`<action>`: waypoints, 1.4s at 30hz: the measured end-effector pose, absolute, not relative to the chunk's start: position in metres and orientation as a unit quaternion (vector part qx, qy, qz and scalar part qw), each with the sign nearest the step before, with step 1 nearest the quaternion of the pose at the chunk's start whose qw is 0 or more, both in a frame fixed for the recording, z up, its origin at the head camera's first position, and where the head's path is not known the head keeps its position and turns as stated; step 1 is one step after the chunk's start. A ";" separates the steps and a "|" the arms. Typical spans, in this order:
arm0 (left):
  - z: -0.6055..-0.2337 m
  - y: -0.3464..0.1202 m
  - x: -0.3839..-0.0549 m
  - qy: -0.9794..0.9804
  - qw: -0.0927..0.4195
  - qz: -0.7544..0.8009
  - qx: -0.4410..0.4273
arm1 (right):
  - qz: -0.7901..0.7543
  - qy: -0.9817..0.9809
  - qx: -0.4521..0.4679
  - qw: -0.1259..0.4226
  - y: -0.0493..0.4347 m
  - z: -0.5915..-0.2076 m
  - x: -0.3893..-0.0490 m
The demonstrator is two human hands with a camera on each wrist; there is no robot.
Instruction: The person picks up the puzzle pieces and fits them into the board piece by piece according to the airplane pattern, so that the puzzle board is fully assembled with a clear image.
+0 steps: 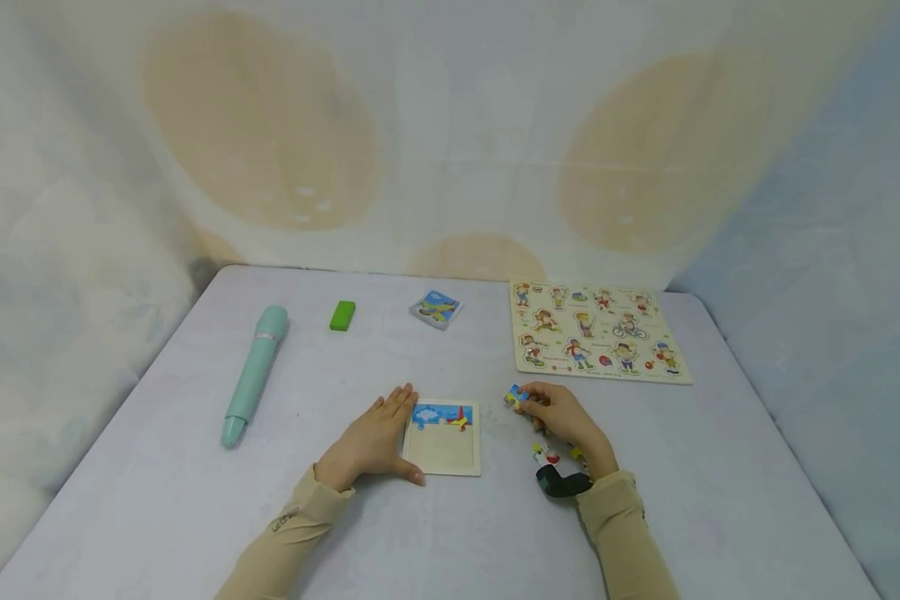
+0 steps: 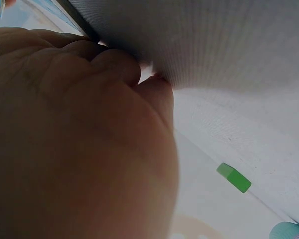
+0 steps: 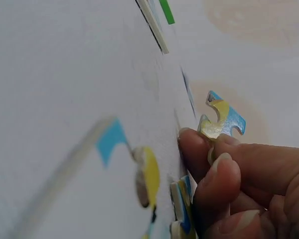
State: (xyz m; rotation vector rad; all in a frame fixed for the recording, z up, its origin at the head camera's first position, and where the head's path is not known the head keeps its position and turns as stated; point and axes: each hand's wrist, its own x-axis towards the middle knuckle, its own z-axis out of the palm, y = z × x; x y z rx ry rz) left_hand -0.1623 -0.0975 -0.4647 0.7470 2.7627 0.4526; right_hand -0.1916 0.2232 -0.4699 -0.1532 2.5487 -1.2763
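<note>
A small square puzzle tray (image 1: 442, 454) lies in front of the person, with blue sky pieces and a red-and-yellow part along its top row. The left hand (image 1: 367, 442) rests along its left edge, fingers extended and thumb near the lower corner. In the right wrist view, a blue-and-yellow jigsaw piece (image 3: 231, 119) is pinched between the thumb and fingertips of the right hand (image 1: 566, 417). That hand is just right of the tray, above the table. Loose jigsaw pieces (image 1: 546, 456) lie beneath and beside it, partly hidden by the hand and wrist.
A mint-green microphone-shaped object (image 1: 253, 379) lies at the left. Farther back are a green block (image 1: 342, 316) and a small square airplane picture (image 1: 437, 308). A board with cartoon figures (image 1: 600, 333) lies at the back right. A dark curved item (image 1: 558, 482) is at the right wrist.
</note>
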 end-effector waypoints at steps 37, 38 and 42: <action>-0.465 -0.100 -0.162 0.940 0.127 0.154 0.276 | -0.496 0.822 -0.165 0.228 0.116 -0.465 -0.182; -0.465 -0.101 -0.163 0.940 0.128 0.156 0.277 | -0.492 0.823 -0.168 0.229 0.113 -0.465 -0.181; -0.465 -0.102 -0.163 0.938 0.130 0.159 0.281 | -0.463 0.839 -0.182 0.221 0.107 -0.465 -0.179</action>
